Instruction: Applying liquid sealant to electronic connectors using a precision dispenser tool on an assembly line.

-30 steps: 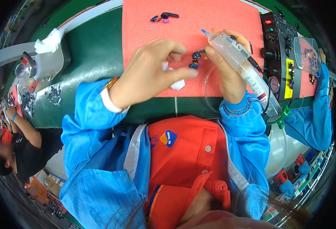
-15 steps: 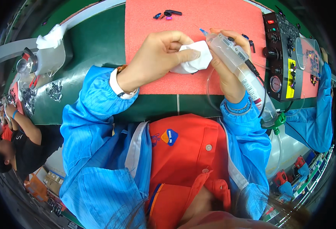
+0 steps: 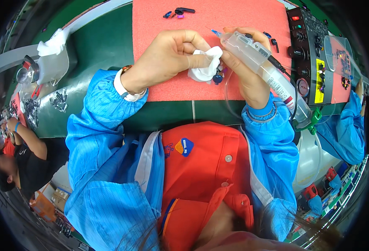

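Observation:
My left hand (image 3: 167, 56) pinches a crumpled white wipe (image 3: 205, 72) between thumb and fingers over the pink foam mat (image 3: 234, 12). Wrapped round a translucent glue-dispensing syringe (image 3: 245, 50), my right hand (image 3: 251, 81) is closed beside the wipe. The syringe's blue needle tip (image 3: 216, 32) points up and left, away from the wipe. Just below the wipe, between my hands, small dark and purple parts (image 3: 218, 78) show, partly covered. A black cable and a green-capped end (image 3: 314, 119) trail from the syringe's rear.
Small black and purple parts (image 3: 182, 11) lie at the mat's far side, others (image 3: 272, 40) nearer the black dispenser controller (image 3: 308, 48). A clear plastic bin (image 3: 339, 56) sits right of it. At left stand a translucent bottle (image 3: 54, 67) and piled black pieces (image 3: 59, 100). Other people sit on both sides.
The syringe and my right hand have shifted slightly left and up. My left hand moved a little left, and the wipe is bunched differently, exposing the small parts below it.

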Motion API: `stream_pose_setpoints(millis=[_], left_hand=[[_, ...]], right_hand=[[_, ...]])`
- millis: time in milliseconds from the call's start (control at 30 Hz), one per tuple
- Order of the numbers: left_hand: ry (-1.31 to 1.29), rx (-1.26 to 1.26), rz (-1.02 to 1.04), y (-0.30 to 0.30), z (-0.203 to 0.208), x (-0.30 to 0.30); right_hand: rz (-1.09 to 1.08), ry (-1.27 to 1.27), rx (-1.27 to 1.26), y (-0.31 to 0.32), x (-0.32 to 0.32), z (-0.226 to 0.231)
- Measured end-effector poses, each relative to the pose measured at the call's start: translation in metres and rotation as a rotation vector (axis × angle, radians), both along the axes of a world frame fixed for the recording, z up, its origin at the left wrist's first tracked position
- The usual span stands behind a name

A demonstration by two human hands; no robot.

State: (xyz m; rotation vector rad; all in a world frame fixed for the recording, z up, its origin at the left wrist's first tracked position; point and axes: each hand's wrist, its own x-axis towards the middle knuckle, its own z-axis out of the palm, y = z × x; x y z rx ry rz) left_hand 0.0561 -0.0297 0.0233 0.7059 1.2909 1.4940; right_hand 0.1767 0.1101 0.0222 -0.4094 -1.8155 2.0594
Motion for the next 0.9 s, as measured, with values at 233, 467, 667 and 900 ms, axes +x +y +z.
stream_pose_setpoints(millis=[233, 467, 667, 900], left_hand=[[0.144, 0.033, 0.115, 0.003, -0.001, 0.013], [0.275, 0.005, 0.161, 0.004, -0.002, 0.017], [0.443, 0.034, 0.226, 0.000, -0.005, 0.023], [0.660, -0.102, 0.119, -0.032, 0.017, 0.012]], right_hand=[[-0.032, 0.008, -0.079, -0.001, -0.001, 0.000], [-0.072, 0.017, -0.085, -0.003, 0.000, 0.001], [-0.115, -0.010, -0.142, -0.003, -0.002, 0.004], [-0.211, 0.045, -0.139, -0.001, -0.005, -0.003]])
